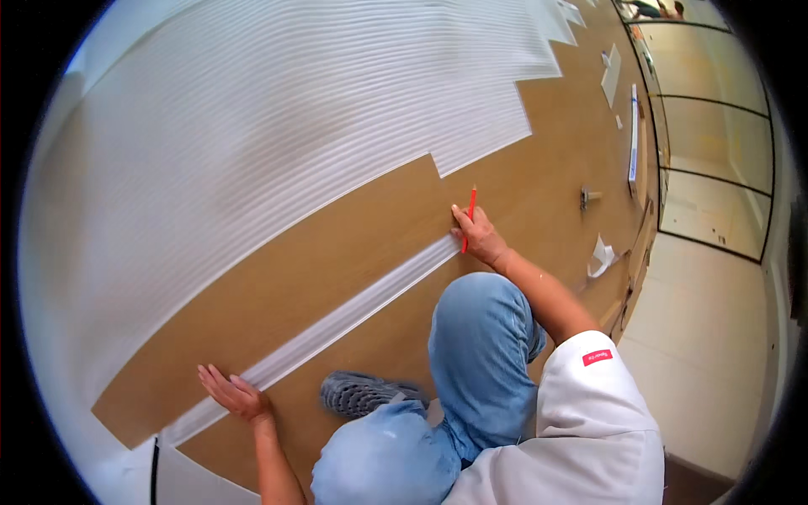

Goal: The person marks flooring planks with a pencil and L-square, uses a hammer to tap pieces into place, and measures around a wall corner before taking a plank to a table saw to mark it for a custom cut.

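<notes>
My left hand point(233, 393) rests with its fingers stretched out on the near left part of a long brown floor plank point(278, 282). A strip of white ribbed underlay point(337, 318) shows between this plank and the brown boards close to my legs. At the plank's right end is my right hand point(480, 236), with a red pencil point(470, 220) held in it, point upward. One finger of that hand presses by the plank's edge, over the end of the underlay strip.
White underlay point(278, 126) spreads across the far left beyond the stepped plank edge. On the laid brown flooring at right lie a hammer-like tool point(589, 198), a crumpled white scrap point(600, 257) and a long blue-and-white piece point(633, 143). A black-framed glass partition point(715, 139) borders the floor.
</notes>
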{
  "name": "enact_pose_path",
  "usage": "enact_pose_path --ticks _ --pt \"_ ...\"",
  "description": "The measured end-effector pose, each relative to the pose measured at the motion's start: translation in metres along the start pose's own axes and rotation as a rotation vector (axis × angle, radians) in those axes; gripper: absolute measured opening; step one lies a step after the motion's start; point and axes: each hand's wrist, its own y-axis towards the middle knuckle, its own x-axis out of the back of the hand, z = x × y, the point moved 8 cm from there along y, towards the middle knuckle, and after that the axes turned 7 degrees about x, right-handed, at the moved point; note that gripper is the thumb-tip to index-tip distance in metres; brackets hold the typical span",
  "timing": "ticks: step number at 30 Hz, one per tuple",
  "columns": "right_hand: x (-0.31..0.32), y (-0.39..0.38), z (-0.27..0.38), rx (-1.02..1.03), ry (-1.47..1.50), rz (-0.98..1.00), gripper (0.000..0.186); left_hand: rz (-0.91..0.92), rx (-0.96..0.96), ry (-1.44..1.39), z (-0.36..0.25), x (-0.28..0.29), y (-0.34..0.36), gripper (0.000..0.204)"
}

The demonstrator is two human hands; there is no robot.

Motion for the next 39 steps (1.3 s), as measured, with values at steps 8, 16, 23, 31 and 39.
enact_pose_path --ticks 8,16,23,31,39 --pt "0.040 -0.016 -0.033 -0.432 0.301 0.127 0.035 -0.020 -0.059 0.031 -0.006 -0.002 0.013 0.049" --pt "0.217 -0.172 -0.054 -0.769 0.010 -0.519 0.019 -0.135 -0.087 -0.074 0.011 -0.006 0.019 0.051" --pt "0.040 -0.469 -0.007 -1.329 0.294 -0.386 0.030 -0.034 -0.330 0.032 0.003 -0.055 -0.012 0.055" --pt "-0.120 -0.469 0.078 -1.567 0.583 -0.607 0.057 0.148 -0.049 0.272 0.056 -0.047 0.021 0.057" --pt "-0.107 -0.373 0.031 -1.261 0.883 -0.342 0.024 0.094 -0.038 0.192 0.051 0.056 -0.030 0.045"
